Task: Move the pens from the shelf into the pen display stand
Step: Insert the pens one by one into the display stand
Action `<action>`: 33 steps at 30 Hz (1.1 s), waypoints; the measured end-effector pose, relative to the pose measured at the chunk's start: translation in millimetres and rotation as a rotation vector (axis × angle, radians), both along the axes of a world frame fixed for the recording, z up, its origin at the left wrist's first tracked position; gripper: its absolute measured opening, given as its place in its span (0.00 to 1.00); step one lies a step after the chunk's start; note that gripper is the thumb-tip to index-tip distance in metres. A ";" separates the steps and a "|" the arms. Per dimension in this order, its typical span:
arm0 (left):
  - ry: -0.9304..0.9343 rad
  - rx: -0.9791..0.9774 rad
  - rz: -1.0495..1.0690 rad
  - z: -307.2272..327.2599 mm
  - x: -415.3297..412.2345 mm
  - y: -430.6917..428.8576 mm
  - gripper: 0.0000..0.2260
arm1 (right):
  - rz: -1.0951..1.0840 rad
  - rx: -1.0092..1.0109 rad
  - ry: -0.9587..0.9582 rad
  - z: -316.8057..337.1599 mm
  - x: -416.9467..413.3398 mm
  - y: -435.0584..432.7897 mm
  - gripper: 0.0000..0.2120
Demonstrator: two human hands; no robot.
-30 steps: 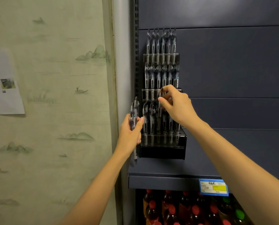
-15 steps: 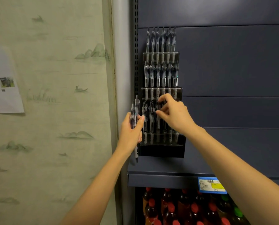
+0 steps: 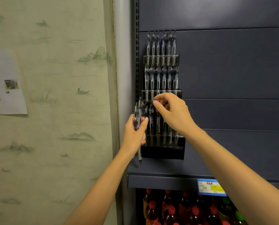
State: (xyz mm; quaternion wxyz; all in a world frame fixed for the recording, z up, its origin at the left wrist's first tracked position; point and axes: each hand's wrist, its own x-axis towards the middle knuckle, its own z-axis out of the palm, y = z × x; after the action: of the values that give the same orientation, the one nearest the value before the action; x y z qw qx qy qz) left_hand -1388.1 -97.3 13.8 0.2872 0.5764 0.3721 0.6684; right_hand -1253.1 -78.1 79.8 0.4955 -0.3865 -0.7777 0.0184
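A black tiered pen display stand (image 3: 163, 151) stands on the dark blue shelf (image 3: 159, 181), with clear pens upright in its top row (image 3: 161, 44), its middle row (image 3: 160, 78) and its bottom row (image 3: 153, 122). My left hand (image 3: 134, 135) grips a small bunch of clear pens (image 3: 138, 114) just left of the stand; one pen tip pokes out below the fist. My right hand (image 3: 172, 112) reaches over the bottom row, thumb and fingertips pinched together at the pen tops there. Whether a pen is in that pinch is hidden.
The shelf's dark back panel (image 3: 232, 70) fills the right. A wallpapered wall (image 3: 54, 111) with a taped paper sheet (image 3: 5, 85) is at the left. A blue and yellow price tag (image 3: 211, 187) hangs on the shelf edge, above several bottles with red caps (image 3: 168, 208).
My right hand came down from the middle tier's front to the tops of the bottom-row pens, then edged left. My left hand kept its bunch of pens in place.
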 end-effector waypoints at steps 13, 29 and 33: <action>0.097 0.030 0.016 9.4 13.2 -3.1 0.02 | 0.214 -0.222 0.055 5.7 -11.7 -1.5 0.08; 0.077 0.037 0.049 7.6 2.0 0.1 0.09 | 0.084 -0.067 0.254 37.2 34.6 5.0 0.12; 0.066 0.051 0.035 9.2 9.6 1.8 0.10 | 0.030 -0.055 0.127 14.9 33.3 10.1 0.14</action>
State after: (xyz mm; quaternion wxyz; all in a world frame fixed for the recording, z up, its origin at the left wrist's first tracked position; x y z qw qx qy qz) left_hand -1378.5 -95.4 23.0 0.2482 0.5988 0.3743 0.6631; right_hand -1219.8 -67.9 94.7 0.5327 -0.3861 -0.7497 0.0718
